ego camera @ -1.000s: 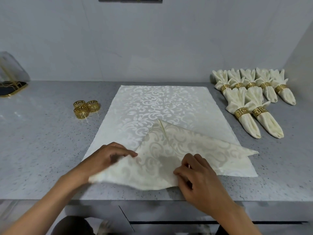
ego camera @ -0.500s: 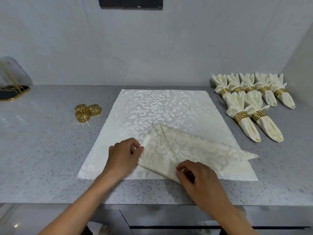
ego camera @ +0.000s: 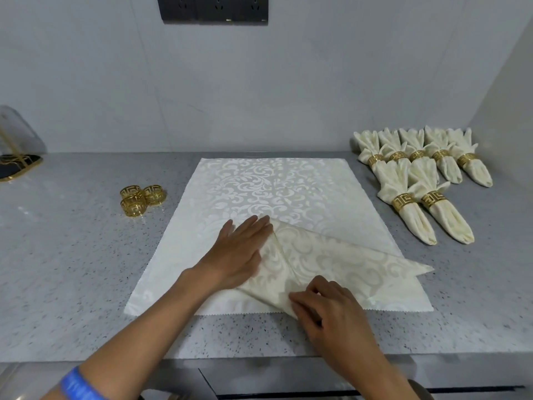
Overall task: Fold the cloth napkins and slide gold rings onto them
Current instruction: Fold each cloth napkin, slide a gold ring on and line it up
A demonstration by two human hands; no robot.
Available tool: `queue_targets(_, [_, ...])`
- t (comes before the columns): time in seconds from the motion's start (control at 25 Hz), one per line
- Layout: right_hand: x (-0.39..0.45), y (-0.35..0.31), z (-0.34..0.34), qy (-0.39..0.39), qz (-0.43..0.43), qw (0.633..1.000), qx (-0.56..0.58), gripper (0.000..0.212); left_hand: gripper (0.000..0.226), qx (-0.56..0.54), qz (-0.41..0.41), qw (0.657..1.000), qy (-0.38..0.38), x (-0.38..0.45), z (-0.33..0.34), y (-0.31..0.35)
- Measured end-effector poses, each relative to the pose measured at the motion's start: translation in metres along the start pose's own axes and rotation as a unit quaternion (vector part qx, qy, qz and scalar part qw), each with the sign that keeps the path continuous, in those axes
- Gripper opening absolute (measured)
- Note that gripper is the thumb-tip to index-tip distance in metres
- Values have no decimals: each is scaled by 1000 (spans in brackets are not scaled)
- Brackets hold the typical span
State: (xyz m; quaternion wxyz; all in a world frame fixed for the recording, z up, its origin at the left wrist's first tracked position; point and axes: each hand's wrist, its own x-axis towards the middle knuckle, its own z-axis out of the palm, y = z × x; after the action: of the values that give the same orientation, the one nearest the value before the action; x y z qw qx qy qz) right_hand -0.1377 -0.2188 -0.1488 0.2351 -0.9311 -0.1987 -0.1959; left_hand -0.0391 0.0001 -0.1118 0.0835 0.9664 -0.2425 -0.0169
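The cream napkin [ego camera: 277, 203] lies spread on the grey table [ego camera: 72, 269], near corners folded inward. The left hand [ego camera: 239, 252] presses flat, fingers spread, on the left fold's edge; the right hand [ego camera: 328, 307] pinches the bottom point. Loose gold rings [ego camera: 141, 196] sit left, with bare table between.

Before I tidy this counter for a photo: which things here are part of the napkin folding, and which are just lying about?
Part of the job:
- napkin being folded, under left hand and right hand
- flat patterned cloth
- loose gold rings
- finished ringed napkins

Lying about:
- black gold-rimmed tray
- wall sockets
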Motion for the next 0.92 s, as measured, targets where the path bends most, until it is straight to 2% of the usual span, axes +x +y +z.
queue_targets(0.08, [0, -3, -3, 8, -3, 1000, -17, 25, 54, -18, -7, 998, -52, 9, 6, 1])
queue_targets(0.12, [0, -5, -5, 3, -6, 1000, -27, 25, 54, -32, -13, 998, -51, 9, 9, 0])
queue_targets(0.2, [-3, -6, -8, -11, -21, 998, -52, 22, 56, -35, -44, 998, 24, 0, 12, 3])
queue_targets(0.28, [-6, -7, -10, -35, -41, 995, -84, 22, 49, -32, -149, 978, 142, -19, 9, 10])
queue_targets(0.32, [-7, -8, -10, -37, -52, 992, -109, 20, 38, -55, -202, 965, 156, -28, 5, 12])
queue_targets(0.4, [-6, -10, -8, -39, -71, 985, -153, 20, 18, -169, -265, 943, 111, -38, 1, 11])
queue_targets(0.48, [-5, -12, -8, -43, -76, 981, -173, 17, 11, -267, -279, 920, 67, -39, -4, 6])
queue_targets(0.56, [-5, -18, -10, -39, -67, 982, -174, 10, 8, -321, -278, 904, 61, -34, -9, 2])
queue_targets(0.68, [-5, -38, -6, -30, -48, 986, -157, 16, 10, -374, -258, 887, 80, -23, -21, -1])
queue_targets(0.8, [11, -62, 4, -45, -26, 985, -162, 19, 13, -352, -254, 895, 105, -10, -33, -14])
queue_targets(0.84, [16, -66, 7, -44, -22, 986, -161, 20, 14, -315, -259, 907, 108, -9, -34, -16])
queue_targets(0.92, [18, -66, 8, -46, -14, 988, -147, 19, 17, -161, -222, 950, 151, -21, -28, -9])
